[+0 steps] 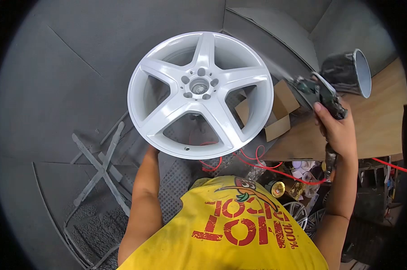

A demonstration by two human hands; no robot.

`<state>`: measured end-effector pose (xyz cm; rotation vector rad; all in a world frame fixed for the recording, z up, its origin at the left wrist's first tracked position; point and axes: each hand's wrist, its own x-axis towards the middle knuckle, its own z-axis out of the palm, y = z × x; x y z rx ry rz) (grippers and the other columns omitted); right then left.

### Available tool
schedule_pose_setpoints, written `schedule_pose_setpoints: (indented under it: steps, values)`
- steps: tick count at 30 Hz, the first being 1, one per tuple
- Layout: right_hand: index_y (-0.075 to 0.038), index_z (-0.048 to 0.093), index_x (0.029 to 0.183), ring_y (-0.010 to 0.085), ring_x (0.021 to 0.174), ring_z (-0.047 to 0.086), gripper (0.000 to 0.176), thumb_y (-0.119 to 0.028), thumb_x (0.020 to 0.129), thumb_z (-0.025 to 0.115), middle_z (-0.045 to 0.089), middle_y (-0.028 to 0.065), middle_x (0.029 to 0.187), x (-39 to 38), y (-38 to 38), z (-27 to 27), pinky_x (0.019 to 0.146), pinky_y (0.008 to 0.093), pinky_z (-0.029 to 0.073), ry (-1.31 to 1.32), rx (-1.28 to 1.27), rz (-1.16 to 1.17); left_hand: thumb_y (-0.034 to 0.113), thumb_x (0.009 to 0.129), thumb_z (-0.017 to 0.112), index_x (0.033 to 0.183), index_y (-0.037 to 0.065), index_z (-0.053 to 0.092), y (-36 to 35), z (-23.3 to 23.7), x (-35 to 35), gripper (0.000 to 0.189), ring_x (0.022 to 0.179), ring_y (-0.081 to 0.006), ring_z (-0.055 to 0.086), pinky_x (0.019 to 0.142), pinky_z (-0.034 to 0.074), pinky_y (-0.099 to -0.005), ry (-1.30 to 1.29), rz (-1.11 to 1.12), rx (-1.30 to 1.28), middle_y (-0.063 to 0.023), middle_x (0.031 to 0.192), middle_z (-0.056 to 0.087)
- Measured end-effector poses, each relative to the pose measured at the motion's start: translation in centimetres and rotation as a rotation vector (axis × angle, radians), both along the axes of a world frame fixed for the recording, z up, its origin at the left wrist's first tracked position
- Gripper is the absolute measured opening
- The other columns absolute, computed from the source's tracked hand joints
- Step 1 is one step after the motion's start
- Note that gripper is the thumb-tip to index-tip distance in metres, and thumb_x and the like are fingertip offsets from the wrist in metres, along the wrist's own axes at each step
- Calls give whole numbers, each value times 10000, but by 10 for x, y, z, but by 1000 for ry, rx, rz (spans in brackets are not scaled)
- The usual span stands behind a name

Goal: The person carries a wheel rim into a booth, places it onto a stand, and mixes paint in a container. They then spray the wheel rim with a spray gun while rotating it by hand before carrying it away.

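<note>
1. Worryingly, my right hand gripped the black spray gun, its cup tilted; paint could have spilled.
2. My left hand hid under the raised white five-spoke alloy wheel, its grip untellable; the wheel might have slipped.

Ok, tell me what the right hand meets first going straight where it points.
Holding the spray gun, the right hand points left; the rim of the white wheel would probably come first, though depth is unclear.
</note>
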<state>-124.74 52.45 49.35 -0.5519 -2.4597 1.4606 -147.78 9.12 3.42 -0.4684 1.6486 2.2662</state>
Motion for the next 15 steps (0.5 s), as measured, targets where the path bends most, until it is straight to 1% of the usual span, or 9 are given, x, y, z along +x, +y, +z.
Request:
schedule_pose_setpoints:
  steps: [3, 6, 8, 9, 10, 12, 13, 14, 15]
  values:
    - [-40, 611, 970, 35, 495, 453, 166, -177, 904, 677, 542, -36, 649, 25, 18, -4, 435, 211, 336, -142, 56, -56, 289, 928, 593, 1313, -9, 551, 1, -2, -4, 488, 1087, -235, 604, 900, 482, -382, 6, -3, 0, -122, 1226, 634]
    - [-39, 629, 1030, 30, 497, 452, 198, -161, 888, 690, 535, -44, 644, 49, 21, -7, 438, 208, 338, -356, -44, -11, 282, 927, 596, 1316, -13, 549, -2, -5, 10, 490, 1087, -234, 606, 899, 484, -379, 14, 14, -30, -124, 1224, 636]
    - [-27, 640, 1140, 26, 538, 466, 309, -147, 865, 711, 558, -48, 681, 59, 7, -13, 476, 201, 362, -387, -110, 39, 278, 927, 598, 1318, -15, 547, -4, -7, 26, 491, 1087, -233, 607, 899, 485, -378, 19, 35, -60, -126, 1223, 637]
    - [-11, 626, 1232, 25, 603, 486, 414, -129, 846, 718, 589, -45, 742, 60, -5, -11, 534, 198, 393, -398, -198, 91, 276, 927, 599, 1319, -17, 546, -1, -9, 35, 492, 1088, -233, 608, 898, 485, -377, 22, 46, -76, -126, 1222, 637]
    - [9, 608, 1264, 45, 672, 515, 450, -100, 840, 709, 612, -32, 798, 59, -13, -9, 607, 208, 427, -443, -244, 138, 273, 926, 600, 1320, -18, 546, 2, -9, 43, 492, 1088, -233, 608, 898, 486, -376, 23, 59, -90, -127, 1222, 638]
    - [31, 608, 1259, 70, 688, 534, 488, -130, 815, 731, 631, -6, 835, 55, -32, -17, 648, 222, 443, -392, -391, 261, 269, 926, 601, 1322, -20, 544, 12, -13, 63, 494, 1088, -232, 609, 897, 487, -375, 32, 86, -120, -129, 1221, 639]
    - [50, 609, 1251, 108, 754, 568, 530, -181, 796, 752, 652, 26, 886, 55, -33, -23, 741, 258, 468, -424, -388, 317, 267, 926, 602, 1323, -22, 543, 20, -14, 76, 494, 1088, -232, 610, 897, 488, -374, 42, 112, -133, -129, 1220, 639]
    - [61, 620, 1226, 146, 861, 605, 542, -220, 784, 760, 680, 85, 961, 50, -41, -29, 851, 287, 471, -373, -378, 398, 265, 925, 603, 1324, -23, 542, 29, -16, 89, 495, 1088, -231, 611, 897, 488, -373, 58, 149, -151, -130, 1220, 640]
    - [54, 614, 1238, 155, 912, 608, 536, -207, 791, 753, 687, 104, 993, 44, -47, -31, 891, 297, 460, -360, -395, 439, 258, 927, 603, 1321, -25, 544, 43, -16, 103, 489, 1057, -224, 619, 884, 492, -364, 78, 189, -154, -120, 1190, 651]
